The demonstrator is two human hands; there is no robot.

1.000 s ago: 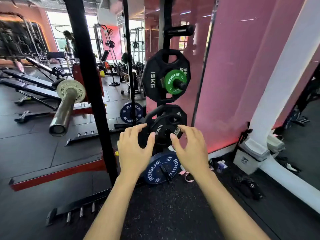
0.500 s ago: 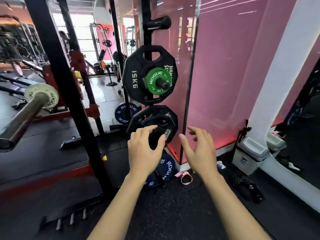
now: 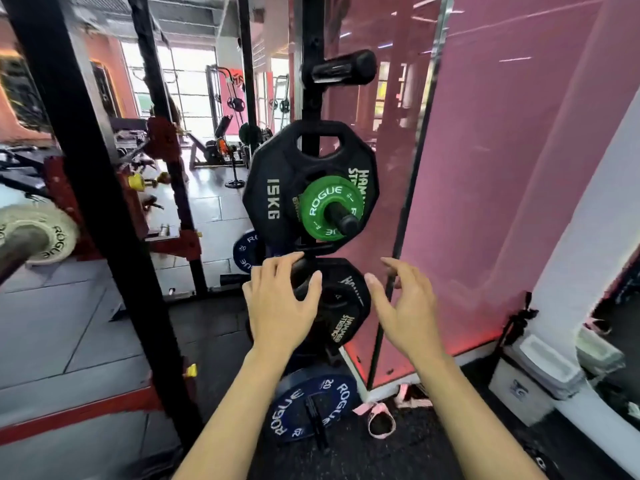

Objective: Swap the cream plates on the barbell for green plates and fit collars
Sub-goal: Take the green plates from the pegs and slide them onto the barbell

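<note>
Far left, the barbell (image 3: 17,245) pokes in toward the camera, its sleeve end blurred, with a cream plate (image 3: 52,233) marked ROGUE seated on it. Next comes the black rack upright (image 3: 90,188), leaning across the view, and past it the red parts of the rack with a yellow pin.

Moving in – a blue plate (image 3: 244,251) peeks out low behind the storage post. Now the left hand (image 3: 280,306), fingers spread and relaxed, gripping nothing; its fingertips lie over the top edge of the lower black plate (image 3: 343,306) (whether they actually press it, hard to say). Directly below the wrist, another blue ROGUE plate (image 3: 311,407) leans at floor level.

Above the hands hangs the big black 15 KG plate (image 3: 277,188) on its peg, and there is the prize – a small green plate (image 3: 323,209) sitting in front of it on the same peg, the peg's end sticking out through its middle. Higher up, a bare black peg (image 3: 341,68) juts right.

Right hand (image 3: 408,306) next: open, fingers loosely bent, holding nothing, hovering just right of the lower black plate and apart from it. A pink strap (image 3: 379,419) lies on the floor by the mirror's base. Far right, a white bin (image 3: 533,379) stands against the white pillar (image 3: 585,237).
</note>
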